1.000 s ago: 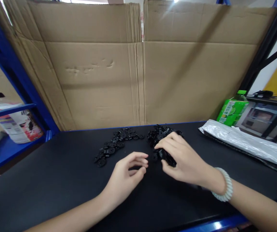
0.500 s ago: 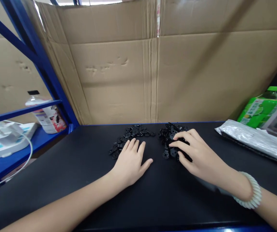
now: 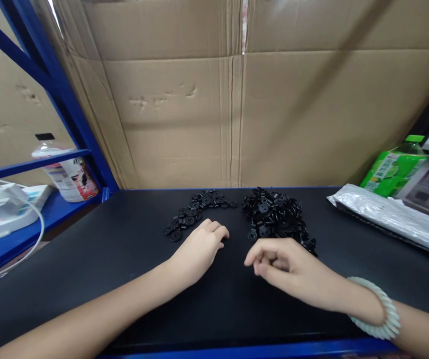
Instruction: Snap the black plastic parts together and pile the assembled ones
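Two groups of small black parts lie on the black tabletop (image 3: 132,259). The left group (image 3: 189,215) forms a loose curved band of round, holed pieces; the right group (image 3: 274,212) is a denser heap. My left hand (image 3: 198,249) rests just below and right of the left group, fingers together and curled down, its fingertips partly hidden. Just in front of the heap is my right hand (image 3: 291,269), palm turned inward, with its fingers curled toward the thumb. Whether something small sits between those fingers cannot be made out. A pale coiled band circles the right wrist.
Cardboard (image 3: 177,109) walls off the back. On a blue shelf at left are a power strip (image 3: 12,219) and a bottle (image 3: 68,174). A silvery plastic package (image 3: 394,214) and a green-labelled bottle (image 3: 392,167) are at right.
My right hand has pulled back from the heap toward the front edge, uncovering it, and its fingers have curled. My left hand's spread fingers have drawn together, off the left group.
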`<action>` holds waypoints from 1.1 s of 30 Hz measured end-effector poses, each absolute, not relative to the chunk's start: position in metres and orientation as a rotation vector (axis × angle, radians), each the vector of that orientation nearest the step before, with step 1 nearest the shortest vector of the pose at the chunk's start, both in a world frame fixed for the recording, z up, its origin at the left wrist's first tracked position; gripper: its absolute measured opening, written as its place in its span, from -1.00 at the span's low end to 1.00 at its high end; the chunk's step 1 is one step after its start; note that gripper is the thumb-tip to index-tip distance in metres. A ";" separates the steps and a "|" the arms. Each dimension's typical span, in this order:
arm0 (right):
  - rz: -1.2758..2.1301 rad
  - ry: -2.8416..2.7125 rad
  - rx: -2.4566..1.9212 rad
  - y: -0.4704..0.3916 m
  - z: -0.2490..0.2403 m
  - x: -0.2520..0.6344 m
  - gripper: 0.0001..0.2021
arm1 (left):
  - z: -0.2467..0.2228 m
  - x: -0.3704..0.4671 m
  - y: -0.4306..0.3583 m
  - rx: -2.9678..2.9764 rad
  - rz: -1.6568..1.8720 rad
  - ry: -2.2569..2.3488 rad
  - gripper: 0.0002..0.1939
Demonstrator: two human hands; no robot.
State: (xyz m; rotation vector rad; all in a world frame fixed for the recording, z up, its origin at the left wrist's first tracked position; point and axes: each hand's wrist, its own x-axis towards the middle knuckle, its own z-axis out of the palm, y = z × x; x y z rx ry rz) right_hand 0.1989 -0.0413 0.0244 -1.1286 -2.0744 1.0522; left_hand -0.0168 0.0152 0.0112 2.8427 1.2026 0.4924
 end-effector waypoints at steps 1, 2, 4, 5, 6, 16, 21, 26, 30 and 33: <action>1.171 -2.058 -1.129 -0.042 0.021 0.196 -0.86 | 0.013 -0.017 0.015 2.811 0.518 1.189 -0.78; 1.281 -2.022 -1.129 -0.042 0.018 0.194 -0.87 | 0.014 -0.016 0.014 2.760 0.571 1.164 -0.77; 1.497 -1.871 -1.109 -0.040 0.014 0.191 -0.87 | 0.016 -0.014 0.011 2.608 0.730 1.056 -0.74; 1.595 -1.772 -1.087 -0.039 0.013 0.190 -0.85 | 0.017 -0.012 0.008 2.515 0.808 0.979 -0.74; 1.673 -1.677 -1.059 -0.038 0.012 0.190 -0.82 | 0.018 -0.010 0.005 2.421 0.870 0.901 -0.75; 1.856 -1.467 -0.695 -0.034 0.017 0.188 -0.67 | 0.017 0.004 -0.020 2.054 1.052 0.648 -0.80; 1.886 -1.477 -0.669 -0.031 0.015 0.185 -0.63 | 0.018 0.008 -0.021 2.226 1.110 0.639 -0.76; 1.931 -1.534 -0.645 -0.029 0.019 0.187 -0.70 | 0.019 0.009 -0.020 2.250 1.101 0.635 -0.71; 1.926 -1.600 -0.656 -0.029 0.021 0.188 -0.69 | 0.015 0.009 -0.019 2.248 1.069 0.619 -0.71; 1.875 -1.635 -0.713 -0.031 0.020 0.186 -0.72 | 0.013 0.011 -0.020 2.260 1.069 0.640 -0.75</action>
